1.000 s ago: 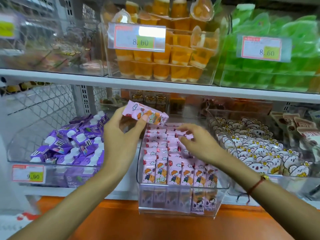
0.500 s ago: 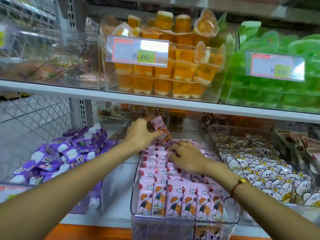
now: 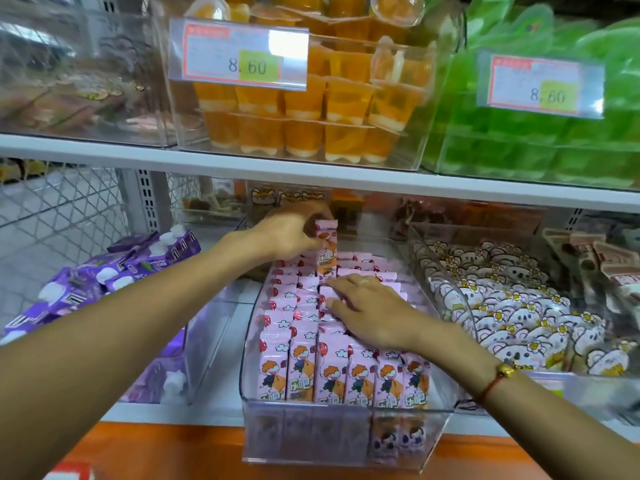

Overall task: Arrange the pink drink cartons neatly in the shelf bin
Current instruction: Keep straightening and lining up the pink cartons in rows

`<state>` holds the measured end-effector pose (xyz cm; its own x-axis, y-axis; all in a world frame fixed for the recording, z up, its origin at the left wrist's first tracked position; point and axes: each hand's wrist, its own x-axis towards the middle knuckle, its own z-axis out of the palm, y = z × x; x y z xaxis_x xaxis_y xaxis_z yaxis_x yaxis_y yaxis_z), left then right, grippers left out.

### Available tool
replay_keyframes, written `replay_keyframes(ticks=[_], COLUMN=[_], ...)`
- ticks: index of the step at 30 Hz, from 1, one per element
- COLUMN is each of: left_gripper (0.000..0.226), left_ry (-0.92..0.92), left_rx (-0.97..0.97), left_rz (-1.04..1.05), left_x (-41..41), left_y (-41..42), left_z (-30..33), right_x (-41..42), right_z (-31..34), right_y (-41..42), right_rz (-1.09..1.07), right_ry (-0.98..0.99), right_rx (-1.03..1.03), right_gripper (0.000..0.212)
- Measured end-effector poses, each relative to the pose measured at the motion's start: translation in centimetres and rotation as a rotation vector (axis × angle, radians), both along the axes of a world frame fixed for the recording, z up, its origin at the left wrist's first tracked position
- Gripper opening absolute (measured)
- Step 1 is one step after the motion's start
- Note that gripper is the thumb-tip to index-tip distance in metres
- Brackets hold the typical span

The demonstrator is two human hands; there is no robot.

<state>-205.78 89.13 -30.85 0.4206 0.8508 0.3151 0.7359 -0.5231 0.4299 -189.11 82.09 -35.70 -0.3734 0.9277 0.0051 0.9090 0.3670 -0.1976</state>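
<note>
Just below the left hand (image 3: pixel 287 233), whose fingers pinch one upright pink carton (image 3: pixel 326 247), six front cartons (image 3: pixel 343 375) are lined up in the clear bin (image 3: pixel 346 441), the flat, loosely spread right hand (image 3: pixel 372 313) resting on them.

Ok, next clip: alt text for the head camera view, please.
A person's left hand holds one pink carton upright over the back rows of a clear bin packed with matching cartons, while the right hand rests flat on the rows. Purple pouches sit to the left, orange jelly cups on the shelf above.
</note>
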Motion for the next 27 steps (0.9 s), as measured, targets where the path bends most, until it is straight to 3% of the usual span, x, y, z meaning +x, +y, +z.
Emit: replay_keyframes(ticks=[4, 8, 11, 15, 20, 27], left_gripper=[0.038, 0.035, 0.032, 0.040, 0.028, 0.021], left_ry=[0.085, 0.376, 0.435, 0.469, 0.301, 0.367], left_rx=[-0.024, 0.074, -0.035, -0.138, 0.007, -0.004], left_rz=[0.038, 0.124, 0.058, -0.010, -0.016, 0.023], left_x=[0.5, 1.7, 2.2, 2.1, 1.4, 1.6], left_y=[0.2, 0.6, 0.9, 0.9, 0.0, -1.6], left_z=[-1.1, -2.7, -3.0, -2.7, -2.4, -3.2], right_x=[0.0, 0.3, 0.9, 1.1, 0.9, 1.1], right_z=[-0.1, 0.1, 0.1, -1.0, -1.7, -2.0], right_y=[0.0, -0.9, -3.1, -7.0, -8.4, -8.7], right_rz=[0.003, 0.030, 0.060, 0.090, 0.082, 0.098], right_ry=[0.024, 0.098, 0.140, 0.091, 0.061, 0.111], right_rx=[0.005, 0.065, 0.123, 0.144, 0.174, 0.221], right_gripper=[0.050, 0.046, 0.045, 0.051, 0.052, 0.047])
